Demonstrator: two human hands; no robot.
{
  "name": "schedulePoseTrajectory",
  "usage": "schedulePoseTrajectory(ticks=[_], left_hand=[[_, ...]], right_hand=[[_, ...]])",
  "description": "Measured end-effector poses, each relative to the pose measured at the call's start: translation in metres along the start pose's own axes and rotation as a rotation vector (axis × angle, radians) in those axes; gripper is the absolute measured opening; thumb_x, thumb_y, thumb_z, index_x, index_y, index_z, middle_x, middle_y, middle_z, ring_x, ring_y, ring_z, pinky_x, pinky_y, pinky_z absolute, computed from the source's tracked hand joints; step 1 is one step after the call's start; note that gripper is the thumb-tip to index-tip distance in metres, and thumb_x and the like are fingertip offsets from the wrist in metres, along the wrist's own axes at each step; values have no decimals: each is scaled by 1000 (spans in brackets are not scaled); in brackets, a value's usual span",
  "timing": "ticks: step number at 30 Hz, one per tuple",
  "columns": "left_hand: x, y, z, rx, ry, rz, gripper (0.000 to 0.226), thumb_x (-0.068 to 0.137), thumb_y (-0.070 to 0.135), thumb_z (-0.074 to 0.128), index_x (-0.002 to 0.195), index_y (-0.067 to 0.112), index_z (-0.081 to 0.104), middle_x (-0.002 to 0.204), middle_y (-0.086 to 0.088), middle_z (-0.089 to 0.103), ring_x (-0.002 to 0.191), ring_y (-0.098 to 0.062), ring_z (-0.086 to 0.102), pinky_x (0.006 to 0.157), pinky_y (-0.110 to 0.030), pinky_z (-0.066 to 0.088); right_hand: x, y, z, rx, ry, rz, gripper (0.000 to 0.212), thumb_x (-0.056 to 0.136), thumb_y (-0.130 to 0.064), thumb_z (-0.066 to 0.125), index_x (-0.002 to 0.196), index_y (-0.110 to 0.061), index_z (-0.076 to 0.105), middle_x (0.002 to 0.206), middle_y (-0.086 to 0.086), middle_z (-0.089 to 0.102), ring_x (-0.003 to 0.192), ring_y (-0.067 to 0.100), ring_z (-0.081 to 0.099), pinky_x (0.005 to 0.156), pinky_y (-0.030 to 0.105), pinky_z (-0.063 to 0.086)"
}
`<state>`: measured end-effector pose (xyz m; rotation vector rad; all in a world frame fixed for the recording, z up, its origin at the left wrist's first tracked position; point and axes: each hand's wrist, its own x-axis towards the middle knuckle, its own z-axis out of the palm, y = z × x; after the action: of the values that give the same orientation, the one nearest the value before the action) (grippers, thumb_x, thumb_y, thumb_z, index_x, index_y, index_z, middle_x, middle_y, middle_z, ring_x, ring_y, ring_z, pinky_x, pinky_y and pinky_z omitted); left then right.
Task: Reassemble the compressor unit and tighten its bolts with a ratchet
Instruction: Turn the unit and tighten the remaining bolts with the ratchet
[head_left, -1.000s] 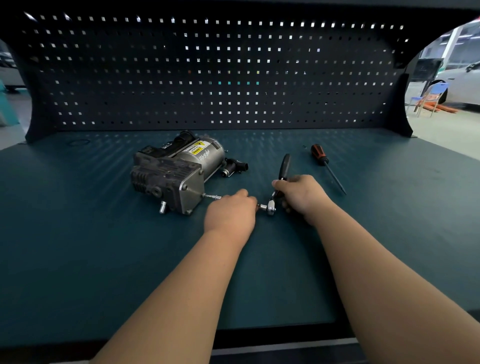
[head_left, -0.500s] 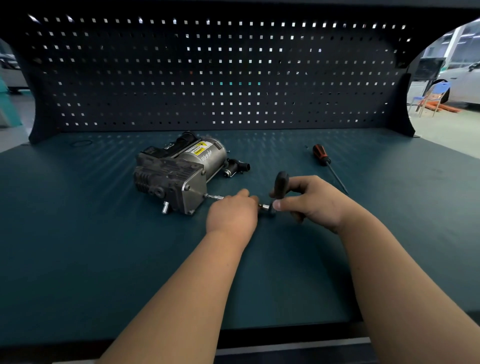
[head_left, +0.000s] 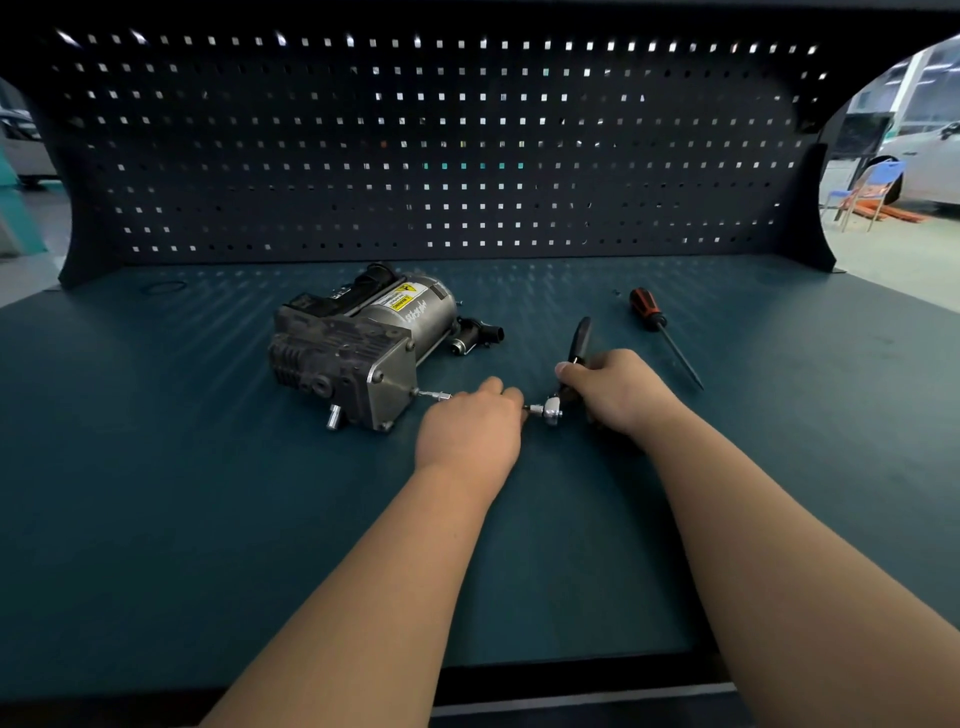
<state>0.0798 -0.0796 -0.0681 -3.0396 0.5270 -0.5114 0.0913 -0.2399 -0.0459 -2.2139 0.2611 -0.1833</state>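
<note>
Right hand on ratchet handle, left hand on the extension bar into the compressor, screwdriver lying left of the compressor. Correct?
No: the head view shows the red-and-black-handled screwdriver lying right of the grey metal compressor, past the right hand. Otherwise yes: right hand grips the black-handled ratchet, left hand holds the silver extension bar.

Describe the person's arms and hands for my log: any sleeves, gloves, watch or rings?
The left hand and right hand are bare, without gloves; no rings show on the parts visible. Both forearms are uncovered down to the frame's bottom edge: no sleeve, watch or wristband in view.
</note>
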Motion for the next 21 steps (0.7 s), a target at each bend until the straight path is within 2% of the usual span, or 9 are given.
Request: schedulePoseTrajectory(ticks=[3, 5, 6, 9, 11, 14, 18, 21], left_hand=[[-2, -1, -2, 6, 17, 9, 28, 104, 32, 30, 114, 18, 52, 113, -3, 53, 95, -29, 59, 50, -31, 17], [-2, 0, -4, 10, 1, 22, 28, 104, 32, 31, 114, 18, 53, 113, -3, 54, 95, -30, 60, 48, -31, 13], [-2, 0, -5, 12, -6, 25, 28, 104, 32, 32, 114, 18, 54, 113, -4, 54, 95, -31, 60, 47, -31, 12], [-2, 1, -7, 16, -8, 11, 25, 103, 30, 36, 110, 17, 56, 110, -3, 54, 92, -32, 61, 46, -30, 11], [-3, 0, -6, 4, -17, -22, 21, 102, 26, 38, 109, 17, 55, 110, -4, 53, 92, -31, 60, 47, -30, 13], [-1, -1, -5, -4, -25, -27, 21, 101, 22, 40, 114, 17, 56, 112, -4, 52, 101, -30, 56, 58, -30, 26], [-1, -1, -5, -50, -45, 36, 28, 103, 31, 37, 119, 18, 56, 115, -3, 52, 108, -27, 48, 71, -34, 32], [0, -4, -5, -104, -64, 68, 34, 102, 38, 35, 121, 20, 56, 116, -2, 53, 109, -26, 46, 81, -36, 39]], right_hand=[[-6, -1, -1, 48, -39, -76, 25, 91, -36, 60, 87, -12, 64, 62, 0, 66, 40, 11, 54, 44, 21, 38], [-12, -2, -2, 178, -78, -163, 11, 91, -24, 64, 96, -16, 58, 71, -3, 67, 43, 14, 57, 42, 21, 42], [-15, -2, -4, 222, -91, -217, 12, 89, -18, 65, 98, -18, 57, 71, -5, 67, 45, 14, 59, 43, 22, 44], [-25, -1, -11, 223, -124, -357, 17, 84, -12, 70, 93, -26, 63, 76, -8, 68, 54, 7, 60, 50, 19, 46], [-30, -1, -12, 196, -172, -384, 14, 82, -12, 73, 84, -24, 66, 72, -11, 68, 56, 9, 60, 51, 21, 47], [-32, 0, -10, 147, -156, -365, 11, 82, -14, 73, 81, -23, 68, 69, -9, 68, 61, 9, 62, 58, 26, 49], [-27, 3, -12, 161, -71, -305, 4, 85, -22, 71, 83, -25, 69, 74, -8, 70, 73, 12, 66, 71, 34, 54], [-24, 4, -11, 176, -36, -276, 7, 88, -22, 67, 81, -21, 69, 64, -10, 68, 63, 11, 64, 68, 38, 56]])
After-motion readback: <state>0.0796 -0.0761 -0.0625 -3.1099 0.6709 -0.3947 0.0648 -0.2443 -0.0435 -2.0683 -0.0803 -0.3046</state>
